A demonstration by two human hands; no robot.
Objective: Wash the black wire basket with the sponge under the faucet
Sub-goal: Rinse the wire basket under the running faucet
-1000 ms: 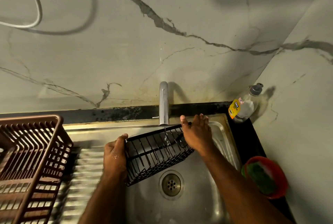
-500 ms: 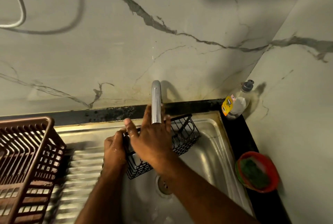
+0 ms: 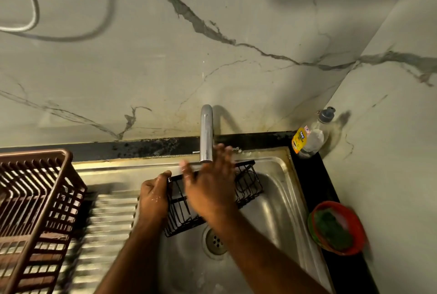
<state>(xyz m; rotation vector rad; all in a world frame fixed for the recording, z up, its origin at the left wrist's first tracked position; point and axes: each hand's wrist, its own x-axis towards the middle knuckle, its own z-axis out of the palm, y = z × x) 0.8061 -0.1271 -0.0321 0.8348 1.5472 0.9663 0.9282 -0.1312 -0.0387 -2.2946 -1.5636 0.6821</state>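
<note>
A brown dish rack (image 3: pixel 35 211) sits left of the steel sink (image 3: pixel 279 199); a red bowl (image 3: pixel 337 227) right. The black wire basket (image 3: pixel 246 182) hangs under the faucet (image 3: pixel 206 133), left hand (image 3: pixel 152 196) gripping its end, right hand (image 3: pixel 209 185) spread flat across it.

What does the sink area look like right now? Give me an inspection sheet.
Surface: steel sink, wet, drain uncovered; ribbed drainboard on its left.
Job's things: black wire basket held tilted over the bowl, under the faucet; green sponge lies unused in the red bowl.
Clutter: soap bottle in the corner; brown rack far left.
Grips: left hand holds the basket's end; right hand open, fingers spread over it, blurred.
Cables: hose looped on the wall.
Surroundings: marble wall, stained behind the faucet.
</note>
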